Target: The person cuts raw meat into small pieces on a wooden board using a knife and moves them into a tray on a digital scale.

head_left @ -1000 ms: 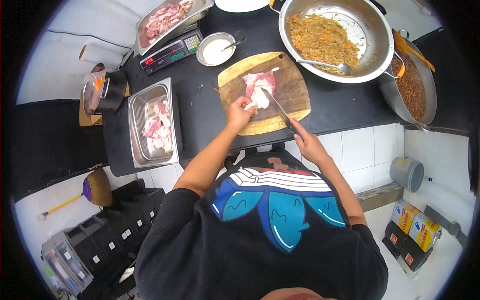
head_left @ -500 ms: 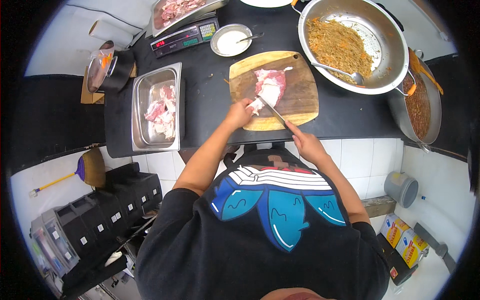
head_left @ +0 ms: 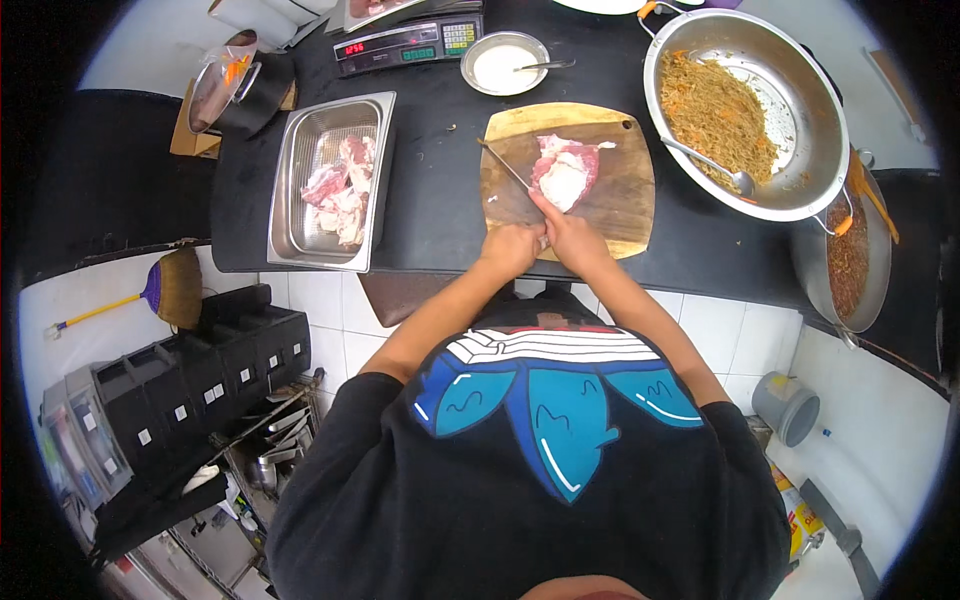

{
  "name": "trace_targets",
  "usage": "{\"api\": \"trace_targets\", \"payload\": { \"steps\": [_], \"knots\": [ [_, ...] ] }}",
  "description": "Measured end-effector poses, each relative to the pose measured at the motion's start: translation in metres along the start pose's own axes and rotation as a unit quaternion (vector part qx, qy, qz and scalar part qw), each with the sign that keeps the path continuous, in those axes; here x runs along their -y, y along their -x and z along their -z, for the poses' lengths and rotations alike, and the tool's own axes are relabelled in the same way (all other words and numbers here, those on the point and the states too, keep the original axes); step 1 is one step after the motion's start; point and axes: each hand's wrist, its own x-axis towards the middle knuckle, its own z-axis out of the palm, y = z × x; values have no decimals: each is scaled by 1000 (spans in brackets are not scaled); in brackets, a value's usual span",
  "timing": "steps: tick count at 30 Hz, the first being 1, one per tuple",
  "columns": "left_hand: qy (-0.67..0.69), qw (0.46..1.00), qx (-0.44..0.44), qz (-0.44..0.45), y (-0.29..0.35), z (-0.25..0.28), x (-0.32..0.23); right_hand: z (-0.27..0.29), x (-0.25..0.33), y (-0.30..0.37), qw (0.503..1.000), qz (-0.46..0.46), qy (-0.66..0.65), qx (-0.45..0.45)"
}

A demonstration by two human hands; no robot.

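- Kitchen, black worktop [head_left: 430, 210], white tiles [head_left: 345, 320] showing past its near edge.
- Nearest: both hands together at the board's lower edge, touching. Right hand [head_left: 580, 245] wrapped round the knife [head_left: 507, 166] handle, blade angled up-left. Left hand [head_left: 512, 250] curled against it; a pale bit shows between them, can't tell if gripped.
- Under/past the hands: wooden cutting board [head_left: 620, 215]. Meat piece [head_left: 567, 178], pink with a white fatty face, lies on it just ahead of the right hand. Blade at its left side; touching or just beside, can't tell.
- Step looks like knife work on the meat. To do it well: left fingers tucked clear of the edge, meat pressed flat since it is likely slippery, blade shallow along the fat, long smooth draws, no sawing. Hands this close: part them before any stroke.
- Left of board: steel tray [head_left: 320, 259] with meat cuts [head_left: 345, 195].
- Farther, right: big metal basin [head_left: 788, 105], noodles [head_left: 720, 120], spoon resting inside; elbow room tight-ish there.
- Farthest: bowl [head_left: 468, 70] of something white, spoon in it; scale [head_left: 375, 50] beside it.
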Motion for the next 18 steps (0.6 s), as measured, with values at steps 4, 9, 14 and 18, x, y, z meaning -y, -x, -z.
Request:
{"api": "trace_targets", "payload": {
  "steps": [4, 9, 14, 18],
  "knots": [
    [144, 978, -101, 113, -4, 7, 22, 3, -16, 7, 998, 37, -48, -10],
    [183, 964, -159, 106, -16, 10, 34, 17, -29, 49, 998, -9, -41, -39],
    [200, 940, -186, 205, -23, 6, 41, 15, -8, 75, 1000, 16, -18, -18],
    [201, 948, -147, 200, -24, 15, 48, 14, -3, 78, 999, -4, 51, -6]
  ]
}}
